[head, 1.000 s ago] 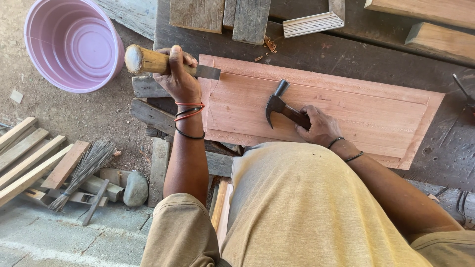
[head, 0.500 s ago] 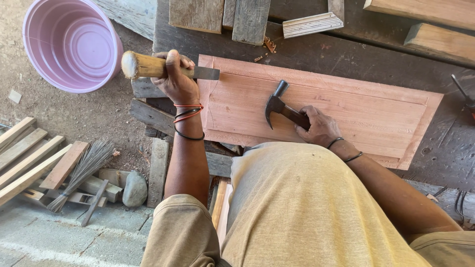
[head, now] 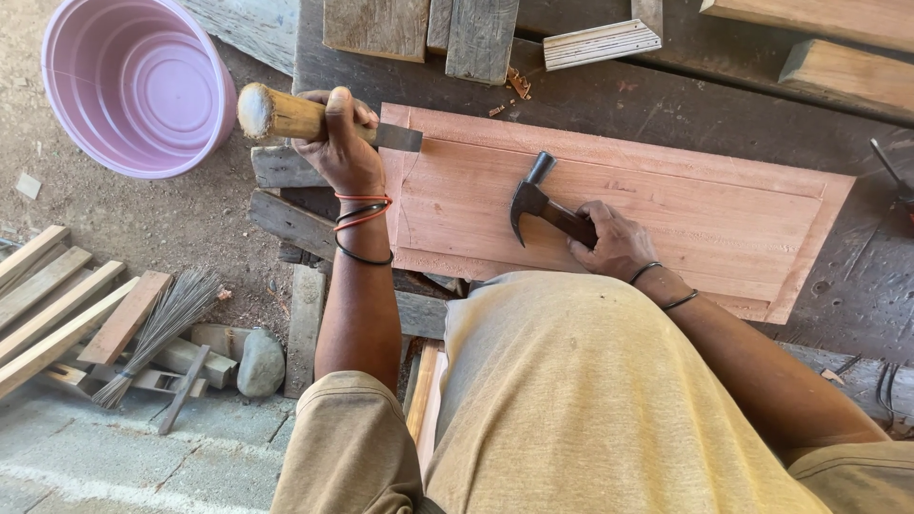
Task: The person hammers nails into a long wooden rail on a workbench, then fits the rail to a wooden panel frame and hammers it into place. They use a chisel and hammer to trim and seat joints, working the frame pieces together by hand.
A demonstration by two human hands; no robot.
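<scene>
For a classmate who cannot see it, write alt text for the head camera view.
Seen from above, a person's left hand holds a wooden-handled chisel at the end of a reddish wooden panel, while the right hand rests a claw hammer on it. A pink plastic tub sits on the dirt nearby.

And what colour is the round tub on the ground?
The tub is pale purple-pink, seen in the head view.

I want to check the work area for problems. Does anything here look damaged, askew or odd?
Small things only. The chisel in the left hand has a worn, mushroomed handle end. Wood chips lie scattered on the bench above the panel. The right hand rests the hammer on the panel. Nothing looks broken or spilled.
</scene>
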